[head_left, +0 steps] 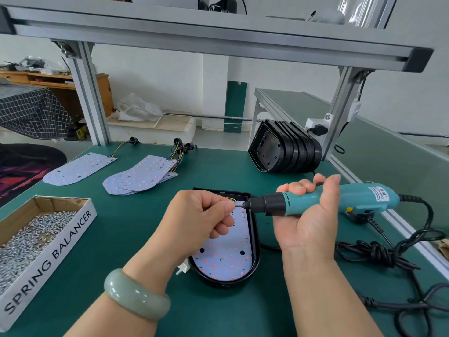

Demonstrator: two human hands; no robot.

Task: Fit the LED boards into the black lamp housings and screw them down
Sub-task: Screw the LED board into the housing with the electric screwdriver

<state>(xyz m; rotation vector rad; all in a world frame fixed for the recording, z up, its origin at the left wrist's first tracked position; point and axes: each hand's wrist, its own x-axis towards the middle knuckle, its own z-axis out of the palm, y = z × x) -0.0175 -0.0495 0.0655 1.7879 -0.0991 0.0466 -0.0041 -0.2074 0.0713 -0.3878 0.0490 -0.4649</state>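
Black housing (255,242) is laid flat, LED board (226,260) seated inside. Over the housing's far end, screwdriver (328,199) is gripped in right hand (313,220), fingers wrapped round the barrel. Screw (239,204) is pinched at the bit tip by left hand (204,215). Screw box (36,239) is set left of housing; spare boards (143,176) behind-left, stacked housings (286,149) behind-right.

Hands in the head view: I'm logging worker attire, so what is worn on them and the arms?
No gloves or sleeves show on the left hand or right hand; both forearms are uncovered. The left wrist wears a thick, smooth, glossy pale green bangle. No rings or watch visible.
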